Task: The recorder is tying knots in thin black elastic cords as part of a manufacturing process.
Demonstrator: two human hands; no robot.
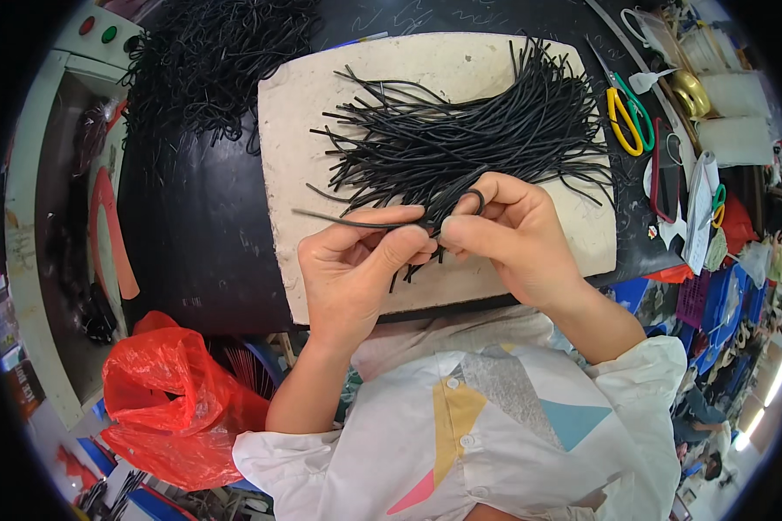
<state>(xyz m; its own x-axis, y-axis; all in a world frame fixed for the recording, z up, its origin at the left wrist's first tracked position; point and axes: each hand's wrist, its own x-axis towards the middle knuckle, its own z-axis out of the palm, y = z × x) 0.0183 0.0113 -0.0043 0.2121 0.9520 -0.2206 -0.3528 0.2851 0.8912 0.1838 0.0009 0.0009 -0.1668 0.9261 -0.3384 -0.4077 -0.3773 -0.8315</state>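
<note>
A thin black cord [347, 223] is pinched between my two hands over the near part of a cream board [291, 148]. My left hand [356, 265] grips it with thumb and forefinger, and its loose end sticks out to the left. My right hand [517, 230] pinches it close beside the left fingertips, where the cord curves up in a small loop. Whether a knot lies between the fingertips is hidden. Just beyond my hands, a bundle of cut black cords [478, 130] spreads across the board, some ends running under my fingers.
Tangled black cords [217, 65] heap at the far left of the black table [191, 234]. Scissors with yellow and green handles [614, 113] lie right of the board, near a red-edged phone [666, 174] and a gold roll [691, 95]. A red plastic bag [169, 382] hangs at lower left.
</note>
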